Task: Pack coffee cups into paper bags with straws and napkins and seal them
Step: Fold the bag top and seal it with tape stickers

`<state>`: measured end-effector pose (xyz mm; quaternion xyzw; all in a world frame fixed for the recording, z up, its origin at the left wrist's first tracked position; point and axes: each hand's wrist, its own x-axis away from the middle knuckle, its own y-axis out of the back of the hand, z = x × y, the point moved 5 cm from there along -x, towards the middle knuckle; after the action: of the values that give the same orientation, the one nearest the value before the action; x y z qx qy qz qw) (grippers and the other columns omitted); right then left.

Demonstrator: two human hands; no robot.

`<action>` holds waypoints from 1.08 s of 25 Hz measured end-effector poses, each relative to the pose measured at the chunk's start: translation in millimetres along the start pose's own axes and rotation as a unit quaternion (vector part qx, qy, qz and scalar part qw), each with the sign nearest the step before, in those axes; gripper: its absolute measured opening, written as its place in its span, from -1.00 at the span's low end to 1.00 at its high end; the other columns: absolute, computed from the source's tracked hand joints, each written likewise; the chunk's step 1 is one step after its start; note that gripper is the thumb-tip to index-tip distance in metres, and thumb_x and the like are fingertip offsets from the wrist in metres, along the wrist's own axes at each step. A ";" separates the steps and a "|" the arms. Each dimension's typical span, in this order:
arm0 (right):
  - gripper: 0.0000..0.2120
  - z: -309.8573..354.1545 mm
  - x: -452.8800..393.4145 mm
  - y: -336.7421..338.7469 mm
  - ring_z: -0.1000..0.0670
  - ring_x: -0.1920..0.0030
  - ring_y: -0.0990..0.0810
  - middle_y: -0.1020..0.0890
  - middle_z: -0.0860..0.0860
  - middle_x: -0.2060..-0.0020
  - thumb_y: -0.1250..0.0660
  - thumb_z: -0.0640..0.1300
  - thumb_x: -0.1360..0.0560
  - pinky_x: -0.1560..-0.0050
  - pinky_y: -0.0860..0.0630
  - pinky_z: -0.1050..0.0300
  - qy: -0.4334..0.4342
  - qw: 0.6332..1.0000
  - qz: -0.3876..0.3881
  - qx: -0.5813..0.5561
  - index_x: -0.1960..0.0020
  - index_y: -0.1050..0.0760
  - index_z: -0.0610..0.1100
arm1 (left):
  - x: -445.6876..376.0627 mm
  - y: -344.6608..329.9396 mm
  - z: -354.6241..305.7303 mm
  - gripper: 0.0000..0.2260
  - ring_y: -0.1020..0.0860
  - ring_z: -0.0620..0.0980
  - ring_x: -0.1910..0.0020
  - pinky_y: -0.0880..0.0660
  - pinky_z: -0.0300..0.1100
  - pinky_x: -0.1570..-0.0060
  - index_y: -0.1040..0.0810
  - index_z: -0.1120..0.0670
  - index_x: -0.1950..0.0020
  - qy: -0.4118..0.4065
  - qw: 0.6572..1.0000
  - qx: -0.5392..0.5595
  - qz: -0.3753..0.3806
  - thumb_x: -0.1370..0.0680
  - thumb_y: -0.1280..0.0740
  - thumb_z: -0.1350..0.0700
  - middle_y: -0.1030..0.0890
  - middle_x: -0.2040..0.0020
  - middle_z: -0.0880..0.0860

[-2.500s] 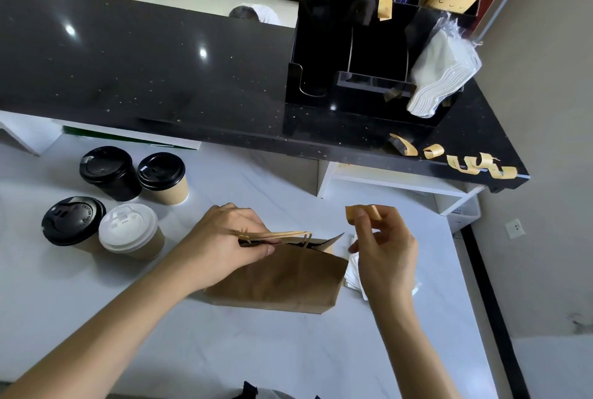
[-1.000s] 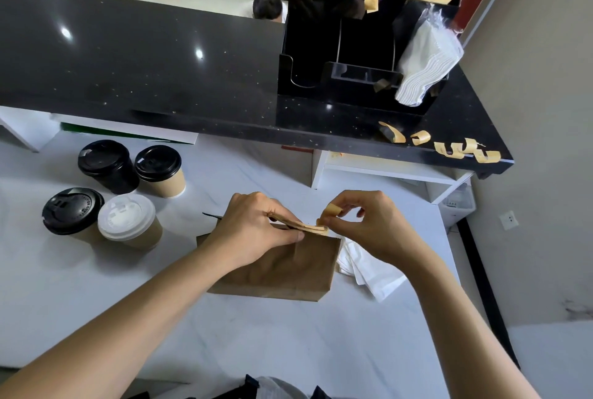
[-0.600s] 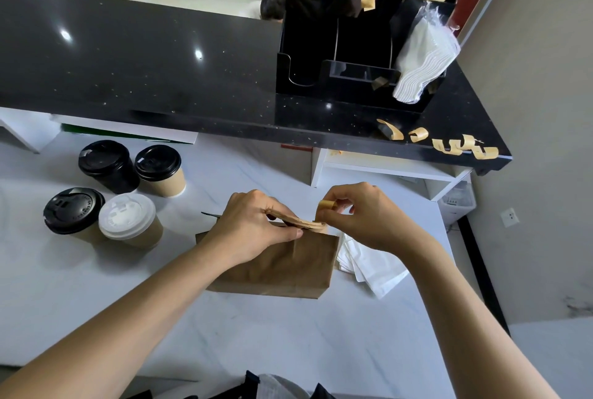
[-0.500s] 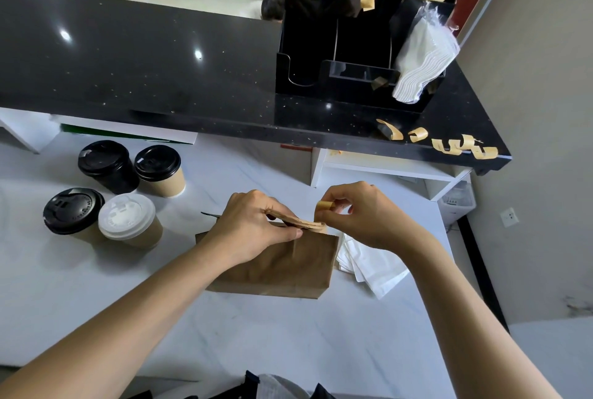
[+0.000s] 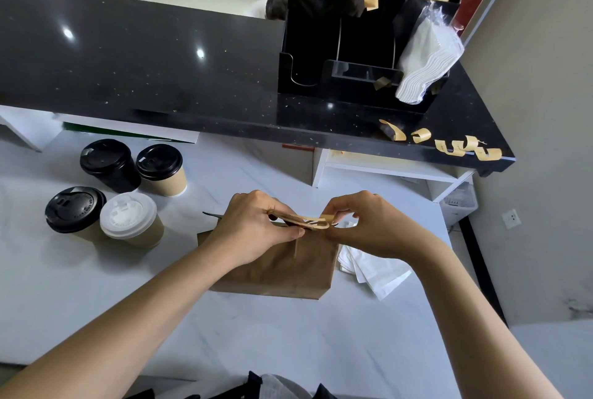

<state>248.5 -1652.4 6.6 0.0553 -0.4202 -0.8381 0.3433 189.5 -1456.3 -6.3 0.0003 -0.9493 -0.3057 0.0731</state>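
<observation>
Both hands [image 5: 256, 225] [image 5: 362, 225] pinch the paper bag [image 5: 282, 267] top, hiding its contents.

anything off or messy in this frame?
Nothing spilled or damaged. Oddities: curled tape strips lie loose along the black counter edge, and white napkins lie in a loose pile beside the paper bag. All four cups stand upright, lids on.
</observation>
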 end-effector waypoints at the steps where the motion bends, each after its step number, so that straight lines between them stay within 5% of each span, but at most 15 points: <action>1: -0.98 -1.1 2.3 -0.8 0.31 -0.02 -0.61 -0.70 0.28 0.12 -0.46 0.04 -0.51 0.05 -0.41 0.43 0.002 1.000 -0.003 -0.004 0.08 -0.66 0.13 | 0.6 -0.1 0.3 -0.91 -0.62 -0.08 0.06 -0.54 -0.10 0.05 -0.78 -0.17 0.09 0.000 1.000 -0.001 0.000 -0.43 -0.60 -0.03 -0.72 0.19 -0.15; 7: -0.79 -7.2 23.1 -7.6 0.28 -0.13 -0.59 -0.66 0.35 0.00 -0.51 0.11 -0.42 -0.02 -0.45 0.33 0.016 0.998 -0.048 -0.039 -0.03 -0.60 0.21 | 0.7 0.3 0.6 -0.90 -0.61 -0.06 0.06 -0.51 -0.11 0.07 -0.78 -0.16 0.09 -0.001 1.000 -0.005 -0.002 -0.42 -0.61 -0.03 -0.72 0.19 -0.14; 10: -0.78 -6.3 33.1 -11.9 0.31 -0.17 -0.58 -0.66 0.39 -0.03 -0.37 0.27 -0.53 -0.12 -0.45 0.37 0.038 0.993 -0.088 -0.064 -0.11 -0.62 0.23 | 0.2 0.2 1.3 -0.92 -0.61 -0.10 0.07 -0.46 -0.20 0.15 -0.77 -0.18 0.10 -0.005 1.000 -0.007 -0.001 -0.43 -0.60 -0.03 -0.71 0.20 -0.18; 14: -0.72 -4.5 37.4 -18.3 0.13 -0.15 -0.59 -0.70 0.13 -0.04 -0.17 0.14 -0.69 -0.17 -0.43 0.28 0.051 0.981 -0.135 -0.129 -0.10 -0.67 0.20 | 0.9 0.7 1.6 -0.94 -0.60 -0.10 0.12 -0.41 -0.25 0.22 -0.77 -0.18 0.12 -0.016 1.000 -0.007 0.000 -0.44 -0.60 -0.03 -0.70 0.22 -0.20; 16: -0.76 -5.4 37.6 -19.8 0.20 -0.24 -0.55 -0.68 0.27 -0.11 -0.25 0.09 -0.68 -0.21 -0.41 0.34 0.040 0.981 -0.138 -0.128 -0.07 -0.71 0.25 | 1.5 0.3 0.5 -0.95 -0.61 -0.08 0.13 -0.47 -0.16 0.18 -0.78 -0.17 0.13 -0.021 1.000 -0.003 0.003 -0.45 -0.59 -0.01 -0.71 0.22 -0.18; 20: -0.91 -7.9 38.3 -21.4 0.22 -0.29 -0.51 -0.63 0.36 -0.13 -0.48 0.10 -0.54 -0.26 -0.43 0.18 0.012 0.984 -0.144 -0.104 0.03 -0.73 0.30 | 1.9 0.6 0.4 -0.97 -0.61 -0.09 0.11 -0.49 -0.11 0.12 -0.78 -0.14 0.14 -0.018 1.000 -0.001 0.005 -0.45 -0.59 -0.01 -0.71 0.21 -0.17; 27: -0.64 -1.6 39.2 -23.0 0.17 -0.23 -0.52 -0.61 0.29 -0.12 -0.49 0.25 -0.36 -0.35 -0.37 -0.04 0.030 0.988 -0.151 -0.033 -0.13 -0.62 0.22 | 1.0 0.9 0.9 -0.93 -0.62 -0.09 0.07 -0.54 -0.06 0.06 -0.78 -0.17 0.11 -0.010 1.000 -0.001 0.007 -0.44 -0.60 -0.03 -0.71 0.20 -0.21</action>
<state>207.3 -1668.4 -3.8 0.1316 -0.3683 -0.8919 0.2270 188.5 -1455.1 -6.4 -0.0091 -0.9498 -0.3059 0.0654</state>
